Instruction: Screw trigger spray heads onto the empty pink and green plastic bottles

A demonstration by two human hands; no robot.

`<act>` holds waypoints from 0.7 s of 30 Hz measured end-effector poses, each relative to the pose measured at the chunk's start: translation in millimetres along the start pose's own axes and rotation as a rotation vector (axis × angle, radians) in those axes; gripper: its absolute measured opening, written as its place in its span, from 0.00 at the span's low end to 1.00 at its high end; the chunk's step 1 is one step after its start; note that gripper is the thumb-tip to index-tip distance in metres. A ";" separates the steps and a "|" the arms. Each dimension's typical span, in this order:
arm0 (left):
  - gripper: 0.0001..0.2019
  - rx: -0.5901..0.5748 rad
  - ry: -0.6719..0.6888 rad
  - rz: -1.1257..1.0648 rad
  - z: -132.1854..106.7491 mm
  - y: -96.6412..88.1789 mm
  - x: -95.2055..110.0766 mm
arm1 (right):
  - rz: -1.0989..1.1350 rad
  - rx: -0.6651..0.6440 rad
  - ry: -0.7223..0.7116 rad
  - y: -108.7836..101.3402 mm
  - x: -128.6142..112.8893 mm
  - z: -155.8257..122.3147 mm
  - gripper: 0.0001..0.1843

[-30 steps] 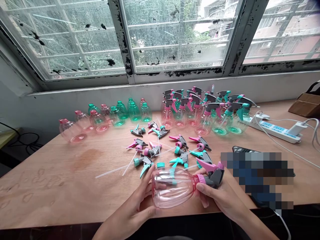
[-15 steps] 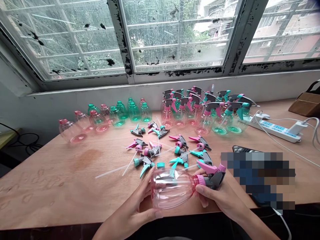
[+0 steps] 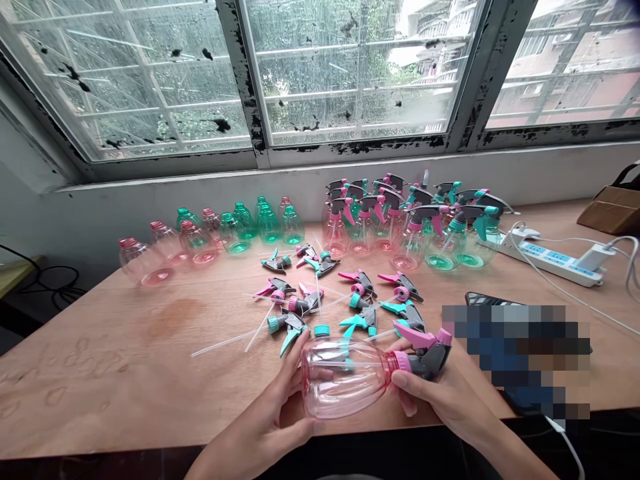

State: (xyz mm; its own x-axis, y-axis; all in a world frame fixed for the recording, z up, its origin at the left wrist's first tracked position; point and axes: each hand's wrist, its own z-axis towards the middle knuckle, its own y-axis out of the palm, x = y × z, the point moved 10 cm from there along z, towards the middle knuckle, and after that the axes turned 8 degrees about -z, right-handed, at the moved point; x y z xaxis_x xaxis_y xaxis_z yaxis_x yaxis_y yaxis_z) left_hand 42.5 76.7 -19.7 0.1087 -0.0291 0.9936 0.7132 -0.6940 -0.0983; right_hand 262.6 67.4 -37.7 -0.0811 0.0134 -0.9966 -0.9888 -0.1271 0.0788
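Note:
A clear pink spray bottle [image 3: 343, 393] lies on its side in the air near the table's front edge, its neck towards the right. My left hand [image 3: 273, 413] is closed around its base end, thumb below and fingers behind. On the neck sits a pink and grey trigger sprayer [image 3: 427, 353], its straw inside the bottle. My right hand [image 3: 445, 400] grips the sprayer's pink collar between thumb and fingers. Just beyond the bottle, several loose trigger sprayers [image 3: 360, 320], pink or teal with grey, lie on the table with their straws.
Open-necked pink and green bottles [image 3: 270, 223] stand along the back left of the wooden table [image 3: 125, 380]. Bottles with sprayers fitted [image 3: 443, 233] crowd the back right. A power strip [image 3: 555, 260] with white cables and a partly blurred dark device [image 3: 493, 298] lie at right.
Both hands and the spray bottle stay almost where they were. The straw inside the bottle looks slightly shifted; the rest of the table looks the same.

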 end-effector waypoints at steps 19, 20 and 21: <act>0.44 0.024 -0.063 -0.092 -0.3 -2.8 -10.1 | 0.006 0.013 -0.002 -1.4 0.8 -0.1 0.19; 0.45 0.029 -0.064 -0.085 -0.6 -3.7 -11.1 | 0.005 0.013 -0.002 -1.5 1.0 -0.1 0.19; 0.45 0.026 -0.064 -0.085 -0.7 -3.5 -11.2 | 0.005 0.014 -0.002 -1.7 1.3 -0.1 0.19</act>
State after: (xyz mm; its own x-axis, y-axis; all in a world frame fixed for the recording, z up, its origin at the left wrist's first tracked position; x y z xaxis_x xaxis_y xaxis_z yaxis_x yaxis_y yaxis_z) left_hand 38.3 78.9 -30.5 0.0906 0.0753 0.9930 0.7393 -0.6732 -0.0164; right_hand 264.2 67.5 -39.1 -0.0863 0.0145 -0.9962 -0.9900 -0.1133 0.0841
